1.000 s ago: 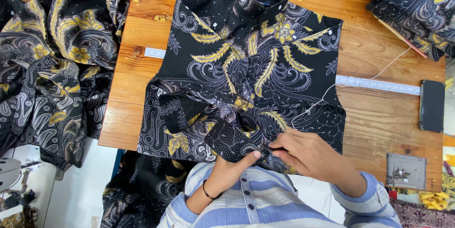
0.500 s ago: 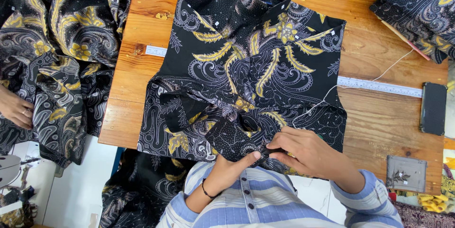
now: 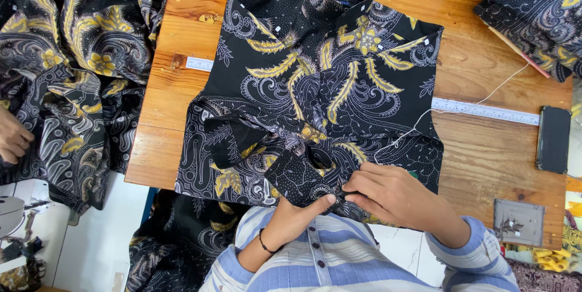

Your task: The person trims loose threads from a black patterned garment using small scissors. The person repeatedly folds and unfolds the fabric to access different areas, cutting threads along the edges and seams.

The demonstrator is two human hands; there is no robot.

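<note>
Two hands meet at the near edge of a wooden table (image 3: 479,152), where a black and gold patterned shirt (image 3: 321,92) lies folded, collar at the far side. The left hand (image 3: 297,216) pinches a folded sleeve cuff (image 3: 300,180); the right hand (image 3: 394,195) presses fingertips onto it. Folding appears under way; steady, flat tucking seems needed.
</note>
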